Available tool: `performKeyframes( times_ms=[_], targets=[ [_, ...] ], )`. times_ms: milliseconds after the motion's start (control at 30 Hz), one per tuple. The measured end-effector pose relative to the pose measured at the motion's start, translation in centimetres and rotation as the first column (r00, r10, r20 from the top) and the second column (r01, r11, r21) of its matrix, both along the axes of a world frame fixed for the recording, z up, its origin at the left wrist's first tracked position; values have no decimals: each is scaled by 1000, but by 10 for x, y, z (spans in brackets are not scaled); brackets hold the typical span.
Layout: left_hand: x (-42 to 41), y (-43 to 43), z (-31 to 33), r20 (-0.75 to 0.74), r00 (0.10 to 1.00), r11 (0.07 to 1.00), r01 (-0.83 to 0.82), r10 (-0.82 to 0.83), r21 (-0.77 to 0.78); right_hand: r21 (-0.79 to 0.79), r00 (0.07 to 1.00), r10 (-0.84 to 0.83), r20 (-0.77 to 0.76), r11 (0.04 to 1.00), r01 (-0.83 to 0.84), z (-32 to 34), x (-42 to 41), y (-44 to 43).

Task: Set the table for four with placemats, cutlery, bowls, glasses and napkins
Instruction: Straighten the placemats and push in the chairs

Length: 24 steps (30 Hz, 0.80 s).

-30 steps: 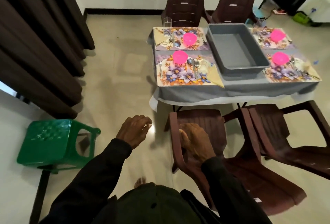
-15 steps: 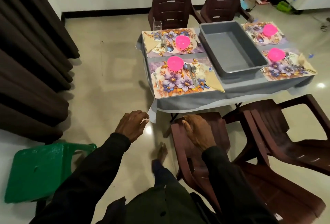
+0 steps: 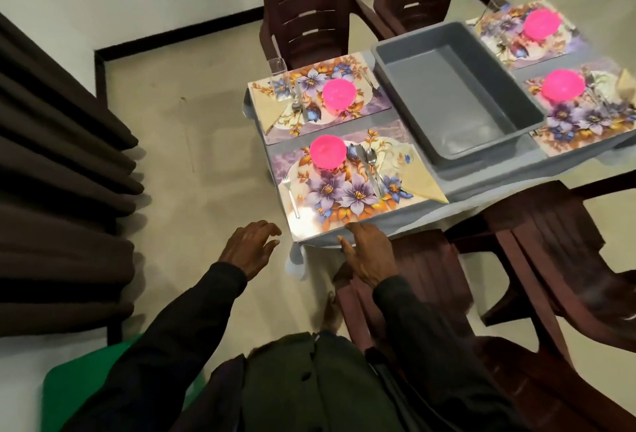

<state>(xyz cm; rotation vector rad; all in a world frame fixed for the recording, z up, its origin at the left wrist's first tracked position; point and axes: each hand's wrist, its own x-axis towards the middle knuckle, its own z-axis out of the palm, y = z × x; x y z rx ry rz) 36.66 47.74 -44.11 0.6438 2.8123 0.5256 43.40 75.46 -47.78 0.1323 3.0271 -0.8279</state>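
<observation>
- The near left floral rectangular placemat (image 3: 344, 197) lies at the corner of the grey-clothed tabletop (image 3: 488, 170), its front edge reaching the cloth's edge or slightly past it. It carries a bright pink plastic bowl (image 3: 327, 152), a metal fork (image 3: 290, 195) on its left, a knife and spoon (image 3: 371, 163) on its right, and a folded cream napkin (image 3: 421, 180).
- Three more floral mats with pink bowls fill the other places. A clear drinking glass (image 3: 277, 68) stands at the far left one. Glasses at the other places are too faint to confirm.
- The grey plastic tub (image 3: 454, 94) in the middle holds nothing, so the laying looks nearly complete. This reads as a last check.
- The next move probably calls for a light, flat push to square the near mat without disturbing the bowl or cutlery, and for confirming that each place has a glass.
- The right hand (image 3: 368, 252) reaches forward palm down with its fingers straight. Its tips are at the mat's front edge and it holds nothing.
- The left hand (image 3: 251, 245) hovers over the floor just left of the table corner, with its fingers loosely spread and empty.
- A dark brown plastic chair (image 3: 423, 276) sits under the right forearm.
</observation>
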Motion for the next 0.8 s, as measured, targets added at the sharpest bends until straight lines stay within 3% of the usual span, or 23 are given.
performKeyframes(
  times_ms=[300, 500, 800],
  targets=[
    [-83, 18, -7, 43, 995, 995, 93, -91, -45, 54, 999, -39, 22, 998, 38, -14, -51, -3],
    [-151, 23, -18, 68, 968, 970, 244, -242, -20, 44, 989, -146, 33, 989, 144, -24, -78, -20],
    [-270, 13, -55, 119, 810, 817, 575, -574, 32, 83, 906, -401, 137, 916, 392, -45, -120, -86]
  ],
)
